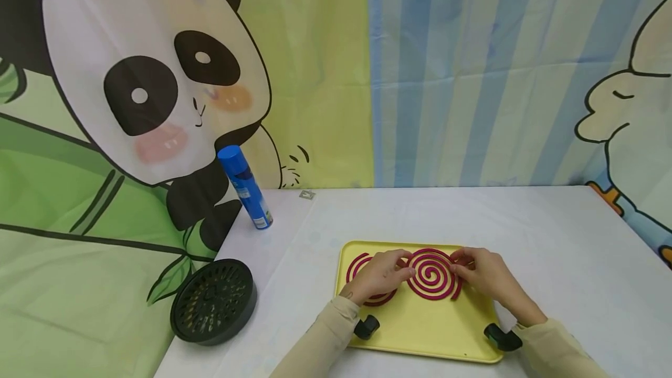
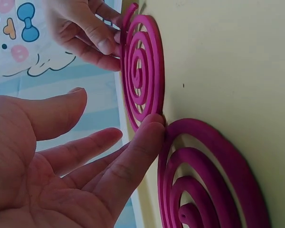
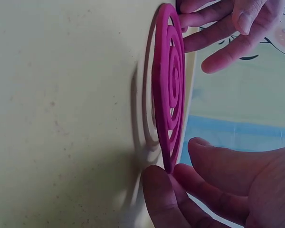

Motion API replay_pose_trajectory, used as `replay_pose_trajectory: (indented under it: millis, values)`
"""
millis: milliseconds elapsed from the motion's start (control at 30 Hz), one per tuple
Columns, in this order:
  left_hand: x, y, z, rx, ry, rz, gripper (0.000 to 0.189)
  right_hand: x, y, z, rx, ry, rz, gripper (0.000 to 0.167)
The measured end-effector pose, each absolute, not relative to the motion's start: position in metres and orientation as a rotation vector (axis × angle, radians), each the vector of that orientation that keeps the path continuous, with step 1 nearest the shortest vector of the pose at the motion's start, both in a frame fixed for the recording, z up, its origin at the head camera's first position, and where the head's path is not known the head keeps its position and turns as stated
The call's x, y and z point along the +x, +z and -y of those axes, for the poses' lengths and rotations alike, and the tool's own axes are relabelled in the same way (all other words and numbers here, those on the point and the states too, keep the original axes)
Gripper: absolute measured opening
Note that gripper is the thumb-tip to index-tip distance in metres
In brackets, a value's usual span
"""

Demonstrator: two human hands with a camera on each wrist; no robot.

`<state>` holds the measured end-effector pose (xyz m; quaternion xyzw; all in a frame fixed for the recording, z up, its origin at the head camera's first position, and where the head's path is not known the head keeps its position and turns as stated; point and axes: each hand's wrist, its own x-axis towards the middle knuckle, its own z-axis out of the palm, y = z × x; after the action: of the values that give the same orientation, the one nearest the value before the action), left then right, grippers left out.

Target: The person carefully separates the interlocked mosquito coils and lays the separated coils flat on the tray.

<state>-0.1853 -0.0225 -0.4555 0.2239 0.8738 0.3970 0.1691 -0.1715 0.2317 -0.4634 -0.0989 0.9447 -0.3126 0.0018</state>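
Two dark pink mosquito coils are at the yellow tray (image 1: 420, 331). The right-hand coil (image 1: 431, 273) has its outer edge pinched by the fingers of my right hand (image 1: 485, 272). A shadow falls on the tray beside this coil (image 3: 164, 71) in the right wrist view, with a gap between coil and shadow. My left hand (image 1: 384, 274) touches the coil's left edge with extended fingertips, its thumb held apart. Under that hand lies the other coil (image 2: 209, 156), partly hidden in the head view; the two coils come close together at my left fingertips.
A black round case (image 1: 214, 302) with a slotted top sits at the table's left edge. Behind it stands a blue spray can (image 1: 245, 188). Printed cloth (image 1: 315, 74) hangs along the back. Black wrist mounts (image 1: 502, 338) overlap the tray's near corners.
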Motion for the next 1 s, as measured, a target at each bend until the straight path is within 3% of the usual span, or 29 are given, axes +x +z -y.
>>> replay_pose_trajectory:
  millis: [300, 1000]
  values:
    - [-0.1822, -0.4497, 0.021, 0.618, 1.097, -2.487, 0.043, -0.1718, -0.4639, -0.2299, -0.37, -0.893, -2.998, 0.015]
    - [-0.1871, -0.4549, 0.0239, 0.65, 1.129, -2.436, 0.04, -0.1719, -0.462, -0.2353, -0.303, -0.907, -2.96, 0.017]
